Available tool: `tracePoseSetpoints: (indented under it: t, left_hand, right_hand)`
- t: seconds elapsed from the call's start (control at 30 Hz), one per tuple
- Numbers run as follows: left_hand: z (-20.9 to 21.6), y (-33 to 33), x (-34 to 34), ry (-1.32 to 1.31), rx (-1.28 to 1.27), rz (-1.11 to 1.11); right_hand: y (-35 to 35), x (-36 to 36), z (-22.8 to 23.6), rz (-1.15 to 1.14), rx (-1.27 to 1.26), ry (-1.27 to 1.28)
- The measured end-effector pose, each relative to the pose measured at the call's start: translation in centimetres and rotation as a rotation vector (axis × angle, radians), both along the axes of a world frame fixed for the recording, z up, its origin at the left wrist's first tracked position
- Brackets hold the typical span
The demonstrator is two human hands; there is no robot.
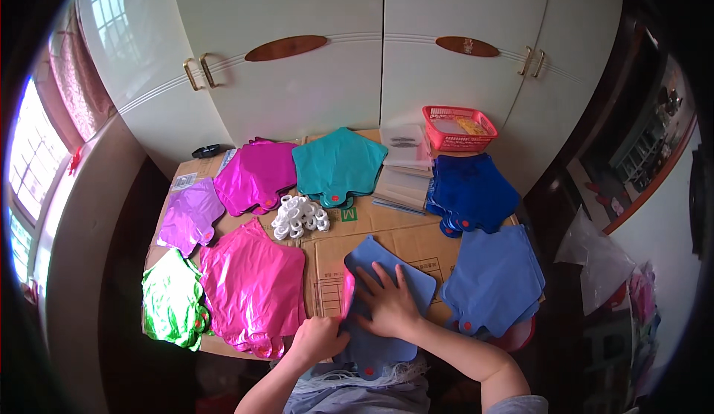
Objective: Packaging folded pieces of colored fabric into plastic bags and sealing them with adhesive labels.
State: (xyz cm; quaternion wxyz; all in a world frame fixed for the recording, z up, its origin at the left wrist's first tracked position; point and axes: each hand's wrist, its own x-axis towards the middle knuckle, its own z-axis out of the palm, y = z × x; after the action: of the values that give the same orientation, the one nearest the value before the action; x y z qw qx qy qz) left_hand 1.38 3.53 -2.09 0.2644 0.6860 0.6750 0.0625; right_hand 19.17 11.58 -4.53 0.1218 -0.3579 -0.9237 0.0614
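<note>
A flat blue-grey foil balloon lies on the cardboard in front of me, its rounded tab with a red dot at the near edge. My right hand rests flat on it, fingers spread. Along its left side runs a narrow strip of pink foil. Closed at the lower end of that strip is my left hand; its fingers hide what they grip. Just left of this hand lies a pile of shiny pink foil balloons.
Around the cardboard lie piles of foil balloons: green, lilac, magenta, teal, dark blue and blue-grey. White rings, flat packets and a red basket stand farther back, before white cabinets.
</note>
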Motion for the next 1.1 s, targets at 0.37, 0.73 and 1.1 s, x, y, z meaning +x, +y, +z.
tracePoseSetpoints:
  t: [0.37, 0.73, 1.1]
  left_hand:
    - [0.0, -2.7, 1.5, 0.023, 0.143, 0.038]
    - [-0.8, -2.4, -0.5, -0.030, 0.205, 0.149]
    - [-1.1, 3.5, -1.7, 0.019, 0.268, 0.275]
  right_hand:
    - [-0.1, 0.1, 0.3, 0.003, -0.013, 0.021]
    - [-0.2, 0.0, -0.5, -0.004, 0.072, 0.025]
    - [-0.2, -0.1, -0.2, -0.006, 0.052, -0.029]
